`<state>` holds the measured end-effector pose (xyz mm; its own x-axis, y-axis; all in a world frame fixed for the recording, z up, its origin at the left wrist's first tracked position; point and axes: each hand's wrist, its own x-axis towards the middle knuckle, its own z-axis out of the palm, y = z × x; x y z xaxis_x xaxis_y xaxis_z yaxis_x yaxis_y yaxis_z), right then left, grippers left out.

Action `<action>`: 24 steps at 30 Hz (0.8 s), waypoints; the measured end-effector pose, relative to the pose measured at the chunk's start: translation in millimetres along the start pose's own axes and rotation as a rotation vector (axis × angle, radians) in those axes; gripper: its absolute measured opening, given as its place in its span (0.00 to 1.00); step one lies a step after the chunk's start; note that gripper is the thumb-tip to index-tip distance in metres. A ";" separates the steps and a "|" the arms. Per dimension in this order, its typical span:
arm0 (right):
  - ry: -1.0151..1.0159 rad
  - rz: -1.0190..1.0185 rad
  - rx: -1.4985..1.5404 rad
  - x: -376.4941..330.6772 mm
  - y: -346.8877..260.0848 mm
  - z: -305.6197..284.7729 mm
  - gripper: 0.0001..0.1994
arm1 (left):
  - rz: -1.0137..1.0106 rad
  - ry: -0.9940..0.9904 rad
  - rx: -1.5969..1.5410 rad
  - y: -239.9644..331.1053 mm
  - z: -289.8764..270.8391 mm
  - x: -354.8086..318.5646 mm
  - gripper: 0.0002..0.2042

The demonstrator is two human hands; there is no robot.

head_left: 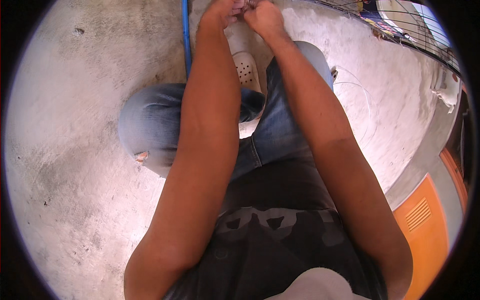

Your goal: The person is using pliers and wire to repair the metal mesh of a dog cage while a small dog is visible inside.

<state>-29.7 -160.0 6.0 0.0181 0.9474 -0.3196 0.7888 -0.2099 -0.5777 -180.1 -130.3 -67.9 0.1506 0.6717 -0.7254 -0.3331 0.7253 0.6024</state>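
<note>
Both my arms reach forward to the far edge of the view, where my hands meet and are partly cut off. My left hand (223, 11) has its fingers curled in toward the right hand. My right hand (263, 19) is closed, its fingertips touching or nearly touching those of the left. Something small and dark shows between the fingertips, too little of it to name. Just left of my left hand a blue hose or pipe (186, 42) runs along the floor. Below the hands is a light-coloured perforated clog (245, 70) on my foot.
My bent knees in blue jeans (150, 117) flank the clog. A black wire rack or grille (400, 37) stands at the far right over coloured items. A thin white cable (369, 95) loops on the rough concrete floor (85, 125). An orange door (430, 225) is at the right.
</note>
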 end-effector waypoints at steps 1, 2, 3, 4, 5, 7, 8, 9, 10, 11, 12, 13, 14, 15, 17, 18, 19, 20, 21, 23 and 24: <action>-0.029 -0.079 0.061 -6.4 -46.4 -3.0 0.14 | 0.004 -0.335 -0.100 27.3 -63.5 -7.5 0.08; -0.176 -0.167 0.199 -10.0 -75.9 -8.7 0.15 | -0.012 -0.696 -0.195 44.6 -107.5 -20.6 0.08; -0.285 -0.141 0.253 -1.3 -46.3 -11.5 0.16 | -0.049 -0.744 -0.231 22.9 -74.4 -8.9 0.08; -0.255 -0.069 0.216 9.5 -9.7 -18.7 0.16 | -0.080 -0.370 -0.082 10.7 -17.2 -8.0 0.09; -0.293 0.035 0.080 19.0 25.6 -25.8 0.15 | -0.103 -0.001 0.086 0.1 31.4 -11.0 0.09; -0.358 0.055 -0.010 24.2 19.7 -26.4 0.15 | -0.073 0.031 0.152 10.6 32.6 -25.1 0.10; -0.297 -0.037 -0.076 24.9 22.8 -25.0 0.14 | -0.054 0.045 0.209 9.4 34.8 -25.3 0.11; -0.243 -0.151 -0.128 24.4 14.9 -19.8 0.13 | -0.047 0.065 0.210 7.3 19.9 -17.8 0.11; -0.248 -0.190 -0.106 23.3 -4.9 -15.0 0.13 | 0.059 -0.008 0.157 13.3 -3.6 -11.8 0.13; -0.222 -0.237 -0.078 20.9 -25.3 -8.7 0.13 | 0.164 -0.083 0.109 19.2 -28.4 -8.6 0.14; -0.188 -0.228 -0.084 22.4 -17.5 -4.6 0.12 | 0.153 -0.100 0.103 13.8 -20.2 -4.1 0.14; -0.186 -0.213 -0.094 23.6 -10.3 -1.1 0.12 | 0.089 -0.028 0.148 9.6 -12.9 -0.9 0.15; -0.163 -0.199 -0.125 24.5 -4.5 2.2 0.12 | 0.027 0.046 0.195 6.7 -7.1 0.7 0.16; -0.143 -0.194 -0.148 25.0 -2.4 6.7 0.12 | 0.025 0.045 0.195 6.2 -6.4 -0.2 0.16; -0.114 -0.211 -0.149 31.1 7.0 10.3 0.12 | -0.045 0.125 0.303 9.4 4.2 -1.8 0.18; -0.091 -0.234 -0.147 34.4 11.7 10.6 0.12 | -0.042 0.115 0.305 10.7 10.6 -3.1 0.18; -0.094 -0.241 -0.142 32.4 5.8 11.9 0.12 | -0.034 0.154 0.307 11.1 8.1 -6.9 0.20; -0.120 -0.226 -0.159 29.9 0.8 12.4 0.12 | -0.025 0.191 0.309 12.1 7.0 -9.9 0.22; -0.144 -0.210 -0.177 27.3 -3.2 11.8 0.12 | -0.022 0.195 0.309 13.0 7.3 -12.2 0.22; -0.151 -0.215 -0.194 25.7 -5.3 7.5 0.12 | -0.049 0.160 0.316 16.2 13.6 -13.9 0.26; -0.161 -0.213 -0.210 25.2 -4.6 4.0 0.12 | -0.042 0.155 0.314 17.8 17.5 -14.0 0.26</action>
<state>-35.4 -136.2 -2.4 -0.2452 0.9106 -0.3328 0.8742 0.0592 -0.4820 -171.8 -124.2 -41.3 0.0070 0.6265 -0.7794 -0.0235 0.7793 0.6262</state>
